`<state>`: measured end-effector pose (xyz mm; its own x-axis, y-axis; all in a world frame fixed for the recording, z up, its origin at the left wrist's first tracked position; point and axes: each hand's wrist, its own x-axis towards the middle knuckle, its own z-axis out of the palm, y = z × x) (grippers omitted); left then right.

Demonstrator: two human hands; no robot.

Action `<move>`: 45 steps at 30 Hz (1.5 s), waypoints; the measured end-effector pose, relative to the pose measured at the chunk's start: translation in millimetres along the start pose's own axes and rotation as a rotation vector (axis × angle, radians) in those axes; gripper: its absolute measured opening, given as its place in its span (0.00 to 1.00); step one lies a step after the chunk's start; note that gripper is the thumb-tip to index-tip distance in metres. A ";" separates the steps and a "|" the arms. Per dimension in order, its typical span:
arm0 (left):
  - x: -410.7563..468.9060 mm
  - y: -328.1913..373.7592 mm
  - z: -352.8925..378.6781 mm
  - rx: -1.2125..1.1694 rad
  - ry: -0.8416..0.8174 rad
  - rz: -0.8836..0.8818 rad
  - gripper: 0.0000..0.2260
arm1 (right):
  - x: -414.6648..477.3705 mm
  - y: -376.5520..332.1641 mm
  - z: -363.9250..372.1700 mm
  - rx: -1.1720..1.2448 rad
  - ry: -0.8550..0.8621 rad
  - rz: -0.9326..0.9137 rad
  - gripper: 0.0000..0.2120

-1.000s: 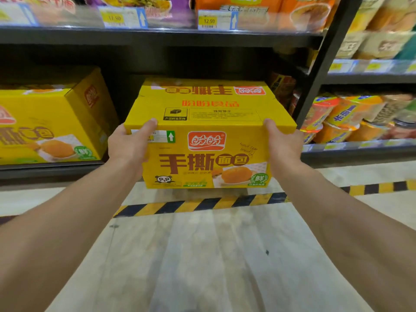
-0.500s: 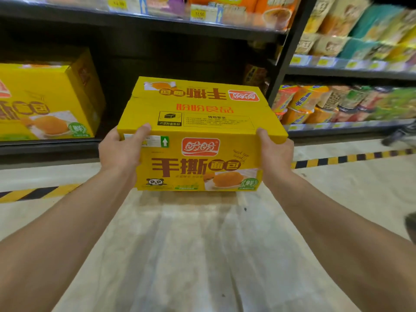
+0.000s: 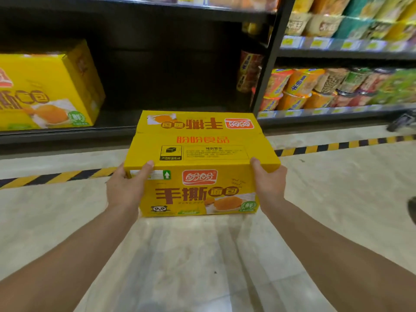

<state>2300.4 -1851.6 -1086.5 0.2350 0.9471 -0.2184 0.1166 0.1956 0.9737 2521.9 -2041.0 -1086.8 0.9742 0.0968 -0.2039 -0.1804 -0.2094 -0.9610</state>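
**Carton held at its near corners only: the far end may dip**

The yellow carton [image 3: 198,158] appears to hang above the pale floor [image 3: 202,266], out in front of the low shelf [image 3: 67,135] and roughly opposite its dark gap. The left grip [image 3: 126,190] clasps the near left corner and the right grip [image 3: 270,183] the near right corner, each with a thumb hooked over the top edge. The fingers are hidden by the carton's sides, so how far under they reach cannot be told.

All visible support sits at the near end. If the load inside is heavy, the far end could sag, slide the cardboard out from under the thumbs, and drop the carton by the striped hazard tape [image 3: 56,176]. Hard thumb pressure might also buckle the lid.

Carried toward the gap too low, the carton could catch the shelf's front edge. Swung wide, it could knock the second yellow carton [image 3: 45,91] on the left or the cup noodles [image 3: 301,84] on the right.
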 end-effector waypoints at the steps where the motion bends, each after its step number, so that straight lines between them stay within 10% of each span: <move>1: -1.3 -3.2 0.0 -0.007 -0.003 0.010 0.14 | 0.5 3.7 -0.3 -0.001 -0.008 -0.002 0.29; 11: 5.9 -6.7 -10.5 0.085 -0.109 -0.005 0.26 | 3.6 22.3 -12.5 -0.176 -0.124 -0.063 0.42; 18: 0.2 -8.7 -7.3 0.069 -0.133 -0.095 0.12 | 0.0 11.1 2.5 -0.139 -0.149 0.340 0.42; 26: -39.2 -24.0 15.9 0.075 -0.087 -0.041 0.26 | -3.8 -0.9 2.1 -0.039 -0.158 0.266 0.42; 31: -58.2 -30.9 17.2 0.107 -0.139 -0.011 0.22 | -55.0 1.7 36.2 -0.191 -0.335 0.269 0.61; 45: -94.6 -30.1 10.1 0.170 -0.286 -0.079 0.17 | -99.9 20.2 55.2 -0.238 -0.481 0.111 0.68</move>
<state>2284.4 -1949.6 -1095.7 0.4774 0.8163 -0.3253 0.2984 0.1976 0.9338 2413.4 -2001.1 -1096.1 0.7689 0.4841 -0.4177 -0.1884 -0.4527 -0.8715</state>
